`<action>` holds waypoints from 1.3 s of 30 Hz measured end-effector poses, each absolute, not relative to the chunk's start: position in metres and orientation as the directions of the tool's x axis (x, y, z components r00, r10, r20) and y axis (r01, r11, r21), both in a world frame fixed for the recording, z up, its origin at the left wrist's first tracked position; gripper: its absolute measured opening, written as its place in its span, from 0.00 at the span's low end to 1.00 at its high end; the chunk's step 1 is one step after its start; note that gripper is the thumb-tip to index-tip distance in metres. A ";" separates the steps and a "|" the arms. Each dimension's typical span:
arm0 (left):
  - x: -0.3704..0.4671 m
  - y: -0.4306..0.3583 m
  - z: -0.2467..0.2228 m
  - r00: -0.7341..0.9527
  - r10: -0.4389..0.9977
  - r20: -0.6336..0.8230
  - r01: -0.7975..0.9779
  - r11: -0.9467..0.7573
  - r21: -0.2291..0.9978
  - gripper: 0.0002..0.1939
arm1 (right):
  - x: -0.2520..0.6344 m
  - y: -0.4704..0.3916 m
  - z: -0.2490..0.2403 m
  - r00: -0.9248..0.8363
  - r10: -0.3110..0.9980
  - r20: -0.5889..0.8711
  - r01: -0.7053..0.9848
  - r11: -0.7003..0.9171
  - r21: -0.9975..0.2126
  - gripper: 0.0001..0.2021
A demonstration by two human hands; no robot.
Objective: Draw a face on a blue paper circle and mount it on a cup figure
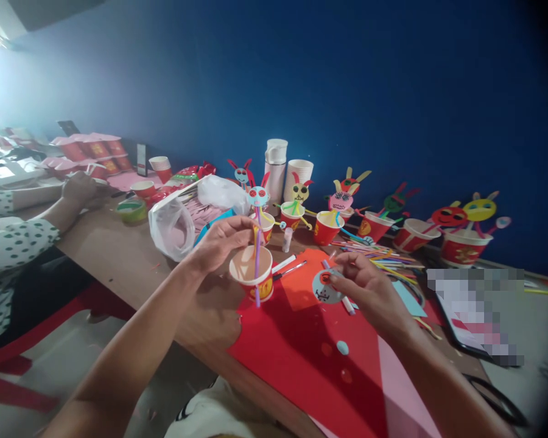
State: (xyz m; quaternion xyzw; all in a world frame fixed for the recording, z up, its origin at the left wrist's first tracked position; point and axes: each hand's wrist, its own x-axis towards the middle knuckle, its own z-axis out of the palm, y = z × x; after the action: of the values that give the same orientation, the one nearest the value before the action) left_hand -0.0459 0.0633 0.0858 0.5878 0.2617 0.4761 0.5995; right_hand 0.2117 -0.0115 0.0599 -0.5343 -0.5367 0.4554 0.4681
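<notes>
Looks like a step of readying parts for joining. Purple stem (257,267) pinched between thumb and fingertips of left hand (223,241), nearly closed, seemingly with an orange stem alongside; face disc (325,289) gripped in right hand (368,281), fingers bent, thumb pressed on the paper. Purple stem upright across the near side of a red cup (242,274) on the tabletop (210,316); touching the rim or just in front, cannot tell. Disc to the right of the cup, well apart from the stem, over the orange sheet's (296,286) edge.

Probably calls next for bringing disc and stem together, with a light pinch to avoid creasing the paper and a steady left grip.

Count one disc and one purple stem in hands, one cup directly below. Along the back, count eight faces (340,198) on stems. Near the right hand, two white markers (284,264) and one black pen (292,269). On the red sheet (283,340), three dots (342,348): one pale, two red. Farther back, one thermos (275,159), two cup stacks (300,176). Loose stems (383,258) too heaped to count.
</notes>
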 end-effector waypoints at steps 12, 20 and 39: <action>0.017 0.048 0.067 0.804 0.572 0.161 -0.369 0.268 0.890 0.11 | 0.211 -0.040 0.090 0.014 0.962 0.271 0.055 0.270 -0.961 0.10; 0.043 0.053 0.054 0.885 0.456 0.091 -0.311 0.435 0.845 0.15 | 0.206 -0.048 0.099 0.006 0.947 0.322 0.063 0.321 -0.945 0.08; 0.060 0.029 0.067 0.337 0.940 0.049 -0.043 -0.036 0.998 0.08 | 0.216 -0.029 0.083 0.168 0.960 0.223 0.180 0.193 -0.965 0.12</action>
State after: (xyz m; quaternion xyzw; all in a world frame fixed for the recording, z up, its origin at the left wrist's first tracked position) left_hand 0.0602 0.0294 0.0667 0.5798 0.3868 0.4265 0.5764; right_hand 0.2162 -0.0286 0.0832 -0.5281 -0.5396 0.3531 0.5524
